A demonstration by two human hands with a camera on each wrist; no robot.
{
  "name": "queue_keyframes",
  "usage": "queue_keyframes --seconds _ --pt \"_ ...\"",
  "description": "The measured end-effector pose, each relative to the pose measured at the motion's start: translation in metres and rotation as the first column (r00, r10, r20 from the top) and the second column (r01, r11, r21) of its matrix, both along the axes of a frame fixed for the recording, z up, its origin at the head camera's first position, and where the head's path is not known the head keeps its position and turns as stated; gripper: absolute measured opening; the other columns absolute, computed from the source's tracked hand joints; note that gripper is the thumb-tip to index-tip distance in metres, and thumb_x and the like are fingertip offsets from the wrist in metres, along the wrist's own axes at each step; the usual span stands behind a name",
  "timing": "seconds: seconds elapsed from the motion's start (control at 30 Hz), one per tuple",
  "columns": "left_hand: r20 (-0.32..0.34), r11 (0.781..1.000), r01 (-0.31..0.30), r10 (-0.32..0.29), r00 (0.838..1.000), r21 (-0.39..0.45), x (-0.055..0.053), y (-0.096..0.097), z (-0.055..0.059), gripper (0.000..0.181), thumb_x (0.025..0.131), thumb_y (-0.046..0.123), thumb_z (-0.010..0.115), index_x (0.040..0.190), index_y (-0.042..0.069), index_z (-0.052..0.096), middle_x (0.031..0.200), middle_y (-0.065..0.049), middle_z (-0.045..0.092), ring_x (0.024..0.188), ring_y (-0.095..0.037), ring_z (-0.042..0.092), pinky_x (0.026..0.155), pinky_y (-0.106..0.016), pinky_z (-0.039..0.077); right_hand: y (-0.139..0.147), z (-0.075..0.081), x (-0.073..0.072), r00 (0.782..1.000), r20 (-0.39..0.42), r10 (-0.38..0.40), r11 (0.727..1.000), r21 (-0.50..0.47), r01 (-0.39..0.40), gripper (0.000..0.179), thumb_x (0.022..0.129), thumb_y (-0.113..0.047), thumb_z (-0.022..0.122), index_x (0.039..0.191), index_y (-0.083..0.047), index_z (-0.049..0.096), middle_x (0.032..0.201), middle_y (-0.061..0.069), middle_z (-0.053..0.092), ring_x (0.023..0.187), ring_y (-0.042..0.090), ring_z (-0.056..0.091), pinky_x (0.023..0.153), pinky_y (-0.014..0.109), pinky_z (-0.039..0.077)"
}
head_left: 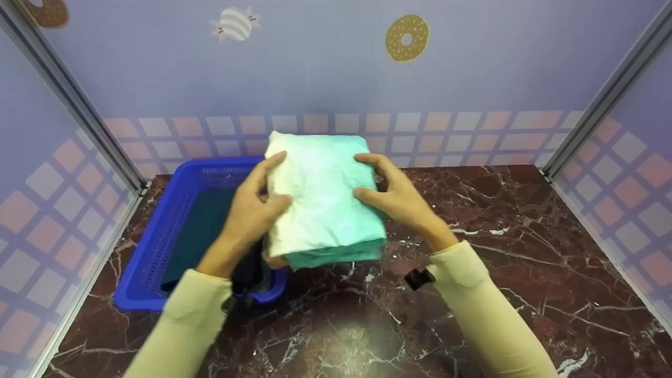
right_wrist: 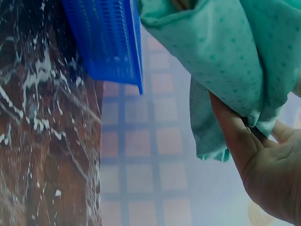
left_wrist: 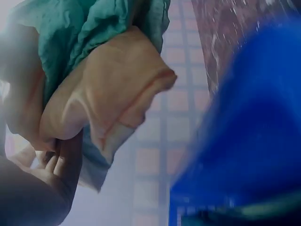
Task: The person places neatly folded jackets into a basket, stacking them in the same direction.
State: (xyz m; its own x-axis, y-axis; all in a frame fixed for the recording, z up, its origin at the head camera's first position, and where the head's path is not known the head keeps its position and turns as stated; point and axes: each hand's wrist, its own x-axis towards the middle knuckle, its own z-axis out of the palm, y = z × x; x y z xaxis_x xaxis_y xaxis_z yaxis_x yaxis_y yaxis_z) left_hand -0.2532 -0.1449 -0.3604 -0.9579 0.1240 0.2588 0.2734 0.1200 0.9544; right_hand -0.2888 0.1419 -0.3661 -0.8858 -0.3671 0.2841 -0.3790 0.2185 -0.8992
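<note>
A folded mint-green cloth (head_left: 323,194), pale towards its left side, is held up in front of me between both hands. My left hand (head_left: 254,202) grips its left edge, thumb on the upper face. On the opposite edge, my right hand (head_left: 396,197) holds it the same way. Small dark marks dot the cloth (right_wrist: 221,56) in the right wrist view. From the left wrist view, a peach-coloured fold (left_wrist: 113,80) hangs out beside the green layers. Parts of the fingers are hidden behind the fabric.
A blue plastic basket (head_left: 152,236) stands on the left of the dark red marbled table (head_left: 499,252), with dark folded fabric (head_left: 202,231) inside. The cloth overlaps its right side in the head view. Patterned wall panels (head_left: 325,68) enclose the back and sides.
</note>
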Motion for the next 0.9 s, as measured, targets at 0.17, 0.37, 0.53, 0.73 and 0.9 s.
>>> queue_keyframes --seconds 0.17,0.37,0.53,0.73,0.9 --pt "-0.004 0.998 0.023 -0.023 1.000 -0.053 -0.004 -0.029 0.002 0.080 0.088 -0.006 0.064 0.162 0.017 0.046 0.136 -0.020 0.058 0.083 -0.030 0.071 0.059 -0.037 0.062 -0.025 -0.001 -0.002 0.998 -0.057 -0.007 0.999 0.046 0.010 0.067 0.095 -0.016 0.077 0.155 -0.007 0.048 0.156 0.009 0.049 0.135 0.026 0.050 0.108 0.043 0.049" --pt "0.057 0.991 0.091 -0.086 0.995 -0.103 -0.008 -0.067 0.007 0.079 0.092 -0.008 0.064 0.164 0.014 0.040 0.138 -0.021 0.056 0.084 -0.028 0.072 0.060 -0.040 0.063 -0.050 -0.005 -0.006 0.998 -0.006 0.056 0.998 0.014 -0.056 0.073 0.095 -0.020 0.080 0.158 -0.008 0.045 0.155 0.010 0.049 0.134 0.029 0.052 0.103 0.044 0.053" --pt "0.045 0.987 0.110 -0.106 0.993 -0.114 -0.012 -0.091 0.009 0.076 0.092 -0.011 0.064 0.162 0.006 0.041 0.136 -0.026 0.057 0.083 -0.024 0.074 0.060 -0.039 0.063 -0.066 -0.006 -0.010 0.989 0.085 0.117 0.992 -0.053 -0.112 0.075 0.095 -0.019 0.081 0.160 -0.011 0.043 0.140 0.012 0.056 0.107 0.030 0.064 0.074 0.040 0.062" --pt "0.076 0.975 0.130 -0.118 0.990 -0.180 -0.014 -0.119 0.011 0.075 0.095 -0.008 0.067 0.163 0.010 0.042 0.142 -0.028 0.054 0.095 -0.023 0.071 0.069 -0.037 0.064 -0.089 -0.008 -0.010 0.971 0.185 0.153 0.984 -0.121 -0.132 0.075 0.095 -0.019 0.081 0.159 -0.012 0.043 0.134 0.016 0.058 0.107 0.031 0.066 0.073 0.043 0.063" --pt "0.102 0.962 0.140 -0.119 0.988 -0.234 -0.014 -0.143 0.014 0.075 0.096 -0.004 0.070 0.163 0.017 0.044 0.144 -0.029 0.054 0.097 -0.020 0.070 0.070 -0.034 0.063 -0.109 -0.009 -0.007 0.950 0.260 0.173 0.975 -0.182 -0.128 0.066 0.100 -0.015 0.074 0.159 -0.015 0.045 0.143 0.017 0.053 0.111 0.036 0.067 0.075 0.051 0.064"
